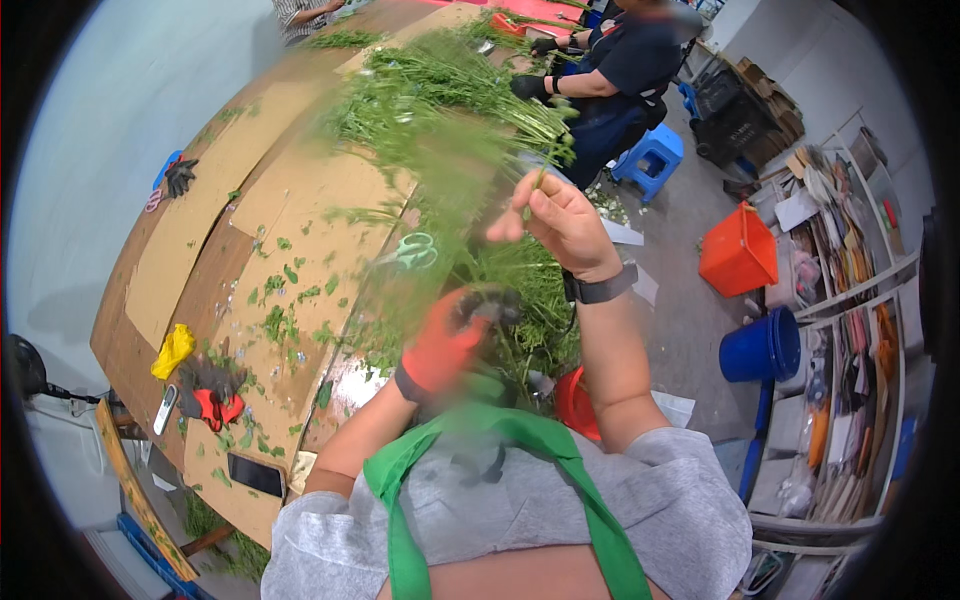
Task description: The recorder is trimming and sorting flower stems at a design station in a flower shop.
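Note:
My left hand [457,330], in a red and black work glove, is closed around thin green plant stems, whose leafy part is blurred above it. Bare and with a dark band at the wrist, my right hand [559,217] pinches a green sprig between thumb and fingers. Green-handled scissors [416,251] lie on the table just beyond my left hand. A large heap of leafy flower stems [442,90] rests farther up the table. More cut greenery [540,292] sits below my hands, close to my body.
Cardboard sheets [300,202] with leaf scraps cover the table. A phone [256,475], spare gloves [214,397] and a yellow cloth-like item [174,352] lie left. A co-worker [630,67] handles stems at the upper right. A red bucket [576,405] stands near my right forearm; a blue stool [651,161] stands beyond.

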